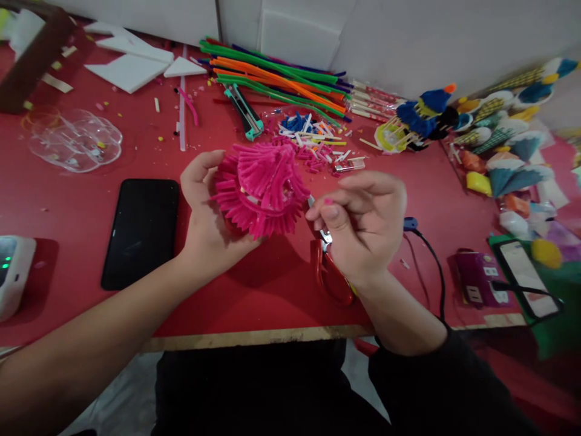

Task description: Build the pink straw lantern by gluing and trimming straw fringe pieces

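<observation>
Pink tip of a small piece (328,200), pinched between thumb and fingers of the right hand (361,224), most of it hidden by the fingertips, so its shape cannot be told; red-handled scissors (327,269) under that hand, blades largely covered by the palm, whether the hand touches them unclear; white device with a green light (11,272) cut off at the left edge; green tray with a second phone (529,278) blurred at the right; lower frame filled by dark clothing and two forearms; surface: red table (254,303) with a pale wooden front edge, white wall behind, white foam pieces (131,66) at the far left, clear lobed plastic dish (75,142), black phone (141,231) lying face up beside the left forearm, utility knife with teal trim (245,112), bundle of green, orange, blue and purple pipe cleaners (276,82), scatter of cut pink, blue and white bits (313,142), blue craft bird (424,115) with a row of coloured figures further right, black cable (431,260) to a purple box (479,281); principal item: pink fringed pompom (261,188), dense magenta strands fanning outward in a rough ring, a pale band showing near its centre, raised above the table's middle; left hand (204,212) closed round its left and under side, fingers curled behind the strands.
</observation>
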`<move>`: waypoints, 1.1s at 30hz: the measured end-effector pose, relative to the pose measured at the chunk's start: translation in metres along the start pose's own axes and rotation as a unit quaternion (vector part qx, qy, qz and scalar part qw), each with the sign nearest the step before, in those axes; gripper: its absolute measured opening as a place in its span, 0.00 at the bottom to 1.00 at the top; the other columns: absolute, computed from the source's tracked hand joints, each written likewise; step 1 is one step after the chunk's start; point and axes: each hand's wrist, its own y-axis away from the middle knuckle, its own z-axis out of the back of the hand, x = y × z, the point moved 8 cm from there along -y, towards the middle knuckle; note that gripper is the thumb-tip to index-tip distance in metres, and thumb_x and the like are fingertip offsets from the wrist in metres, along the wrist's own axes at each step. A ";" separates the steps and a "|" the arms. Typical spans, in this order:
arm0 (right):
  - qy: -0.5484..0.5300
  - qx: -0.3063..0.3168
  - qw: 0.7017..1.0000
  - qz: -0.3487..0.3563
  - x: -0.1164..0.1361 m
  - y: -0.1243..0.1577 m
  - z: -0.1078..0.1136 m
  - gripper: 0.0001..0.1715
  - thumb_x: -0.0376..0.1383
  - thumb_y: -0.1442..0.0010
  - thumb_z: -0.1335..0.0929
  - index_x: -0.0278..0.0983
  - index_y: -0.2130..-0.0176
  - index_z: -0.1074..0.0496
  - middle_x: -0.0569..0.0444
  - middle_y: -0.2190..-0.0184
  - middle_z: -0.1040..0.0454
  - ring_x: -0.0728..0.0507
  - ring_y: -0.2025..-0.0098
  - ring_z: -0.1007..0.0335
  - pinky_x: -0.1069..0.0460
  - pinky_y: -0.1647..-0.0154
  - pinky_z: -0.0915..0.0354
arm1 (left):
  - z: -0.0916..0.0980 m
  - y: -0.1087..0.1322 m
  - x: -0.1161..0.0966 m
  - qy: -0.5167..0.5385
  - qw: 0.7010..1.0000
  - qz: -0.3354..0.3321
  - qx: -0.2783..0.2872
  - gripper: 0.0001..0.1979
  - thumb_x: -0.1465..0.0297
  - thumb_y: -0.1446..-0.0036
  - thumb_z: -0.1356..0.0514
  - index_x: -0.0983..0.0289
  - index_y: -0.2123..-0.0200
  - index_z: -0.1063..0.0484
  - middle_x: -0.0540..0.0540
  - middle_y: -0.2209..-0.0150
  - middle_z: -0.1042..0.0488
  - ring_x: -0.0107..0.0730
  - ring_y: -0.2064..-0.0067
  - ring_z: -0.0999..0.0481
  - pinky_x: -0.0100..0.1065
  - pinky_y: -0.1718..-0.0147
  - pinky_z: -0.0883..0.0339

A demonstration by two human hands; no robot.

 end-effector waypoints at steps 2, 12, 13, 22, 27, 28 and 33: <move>0.010 -0.022 1.000 -0.011 0.000 0.001 0.002 0.09 0.33 0.35 0.27 0.44 0.54 0.26 0.61 0.67 0.18 0.51 0.71 0.21 0.55 0.73 0.25 | -0.002 -0.001 -0.002 -0.016 1.000 -0.007 0.010 0.69 0.40 0.73 0.23 0.49 0.31 0.53 0.58 0.39 0.46 0.54 0.38 0.28 0.70 0.40 0.29; 0.040 -0.035 0.999 0.007 0.003 -0.001 0.009 0.01 0.36 0.37 0.25 0.43 0.62 0.20 0.60 0.70 0.23 0.52 0.74 0.25 0.55 0.76 0.26 | -0.004 0.001 -0.001 0.018 0.999 0.027 0.007 0.66 0.40 0.73 0.23 0.49 0.34 0.51 0.57 0.38 0.47 0.56 0.37 0.28 0.74 0.37 0.36; 0.036 -0.039 0.999 -0.006 0.002 0.000 0.008 0.02 0.36 0.37 0.25 0.42 0.62 0.20 0.61 0.70 0.23 0.53 0.75 0.26 0.56 0.76 0.26 | -0.003 0.001 -0.001 0.021 0.999 0.029 0.002 0.66 0.41 0.75 0.22 0.49 0.34 0.50 0.56 0.38 0.46 0.55 0.38 0.28 0.74 0.37 0.36; 0.031 -0.024 0.993 -0.110 -0.002 0.004 -0.001 0.03 0.32 0.39 0.25 0.39 0.62 0.20 0.60 0.70 0.18 0.52 0.75 0.22 0.59 0.77 0.25 | -0.006 0.000 -0.015 -0.060 0.998 -0.027 0.023 0.68 0.46 0.69 0.20 0.55 0.30 0.51 0.63 0.41 0.39 0.53 0.39 0.26 0.58 0.42 0.23; 0.045 -0.016 0.992 -0.119 -0.001 0.003 -0.001 0.04 0.31 0.39 0.25 0.39 0.62 0.20 0.62 0.75 0.20 0.53 0.77 0.25 0.59 0.79 0.29 | -0.006 0.001 -0.012 -0.041 0.999 -0.014 0.026 0.64 0.43 0.65 0.23 0.52 0.30 0.52 0.62 0.38 0.41 0.55 0.36 0.29 0.63 0.39 0.27; 0.054 -0.015 0.991 -0.119 0.000 0.003 -0.001 0.04 0.31 0.39 0.25 0.39 0.62 0.20 0.61 0.74 0.20 0.53 0.77 0.25 0.59 0.78 0.29 | -0.005 0.002 -0.011 -0.036 0.999 -0.009 0.020 0.65 0.43 0.67 0.23 0.52 0.31 0.51 0.61 0.38 0.41 0.55 0.36 0.29 0.64 0.39 0.28; 0.096 -0.040 0.989 -0.106 0.003 0.005 0.003 0.06 0.33 0.41 0.23 0.40 0.64 0.23 0.62 0.77 0.23 0.52 0.78 0.26 0.58 0.80 0.31 | -0.006 0.003 -0.010 -0.037 0.999 -0.013 0.013 0.65 0.43 0.69 0.22 0.50 0.31 0.50 0.60 0.38 0.43 0.53 0.39 0.26 0.63 0.41 0.25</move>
